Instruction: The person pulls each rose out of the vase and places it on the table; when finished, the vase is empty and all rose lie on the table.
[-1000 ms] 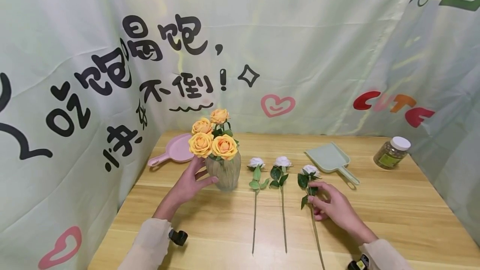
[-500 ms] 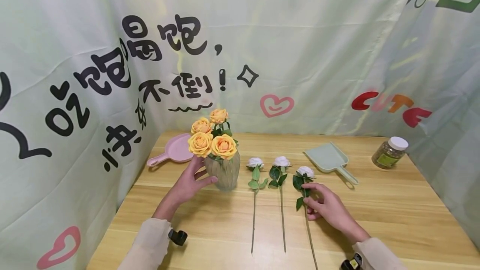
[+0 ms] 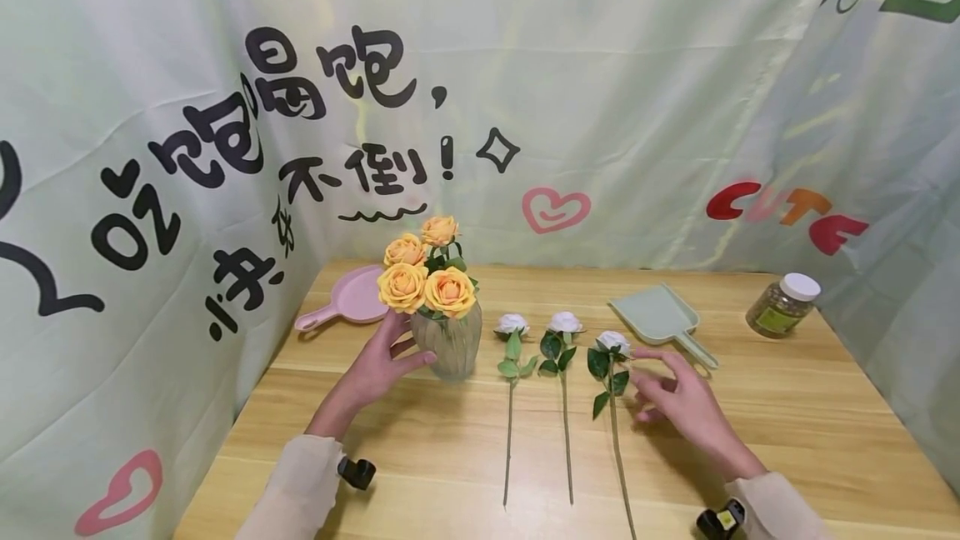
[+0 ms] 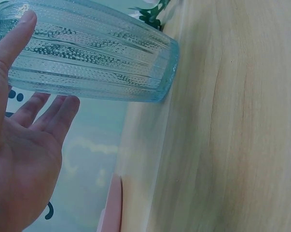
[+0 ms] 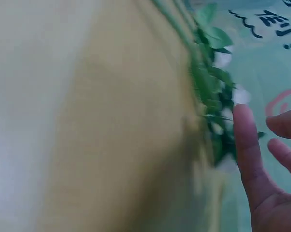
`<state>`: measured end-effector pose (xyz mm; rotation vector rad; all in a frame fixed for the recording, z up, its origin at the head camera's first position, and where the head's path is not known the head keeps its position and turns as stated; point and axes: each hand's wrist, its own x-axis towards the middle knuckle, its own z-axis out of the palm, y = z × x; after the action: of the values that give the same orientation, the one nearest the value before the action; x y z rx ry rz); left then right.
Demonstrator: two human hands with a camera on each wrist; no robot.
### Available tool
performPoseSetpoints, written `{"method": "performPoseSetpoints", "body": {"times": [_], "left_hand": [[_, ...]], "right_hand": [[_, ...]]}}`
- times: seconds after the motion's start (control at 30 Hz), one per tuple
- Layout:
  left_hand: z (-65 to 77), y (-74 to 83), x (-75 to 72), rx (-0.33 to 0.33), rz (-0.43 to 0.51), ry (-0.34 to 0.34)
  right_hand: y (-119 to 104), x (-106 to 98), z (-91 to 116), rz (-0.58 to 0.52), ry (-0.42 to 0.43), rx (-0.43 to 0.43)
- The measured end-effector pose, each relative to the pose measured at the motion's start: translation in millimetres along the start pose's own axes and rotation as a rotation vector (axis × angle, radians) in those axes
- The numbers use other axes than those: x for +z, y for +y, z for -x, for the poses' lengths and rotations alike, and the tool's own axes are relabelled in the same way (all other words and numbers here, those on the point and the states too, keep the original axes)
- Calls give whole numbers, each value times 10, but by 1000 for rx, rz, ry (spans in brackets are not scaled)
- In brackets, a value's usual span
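Observation:
A ribbed clear glass vase (image 3: 450,348) stands upright on the wooden table, holding several orange-yellow roses (image 3: 427,277). My left hand (image 3: 382,363) grips the vase from its left, thumb across the near side and the other fingers partly hidden behind. In the left wrist view, the thumb lies over the vase wall (image 4: 92,53). Three white roses with long stems lie side by side: a left one (image 3: 513,325), a middle one (image 3: 566,323) and a right one (image 3: 613,344). Just right of this last rose, my right hand (image 3: 686,394) has its fingers spread and holds nothing.
At the back left lies a pink pan-shaped dish (image 3: 356,297) with a handle, partly behind the vase. A pale green dustpan (image 3: 660,315) lies behind my right hand. A jar (image 3: 783,307) with a white lid stands at the back right. Printed cloth (image 3: 630,107) surrounds the table.
My right hand first shifted the right white rose leftward, then let go of its stem and drew back to the right. My left hand stays at the vase.

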<state>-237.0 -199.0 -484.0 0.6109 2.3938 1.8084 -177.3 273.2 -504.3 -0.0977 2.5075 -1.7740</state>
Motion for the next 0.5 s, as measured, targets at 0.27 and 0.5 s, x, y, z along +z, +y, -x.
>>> {"method": "performPoseSetpoints", "body": {"times": [0.27,0.5], "left_hand": [[4,0,-5,-3,0,2],[-9,-10,0,-3,6,-2]], "right_hand": [[-561,-3,-317,116,83,-196],[-1083,407,-590,-21,34,-379]]}}
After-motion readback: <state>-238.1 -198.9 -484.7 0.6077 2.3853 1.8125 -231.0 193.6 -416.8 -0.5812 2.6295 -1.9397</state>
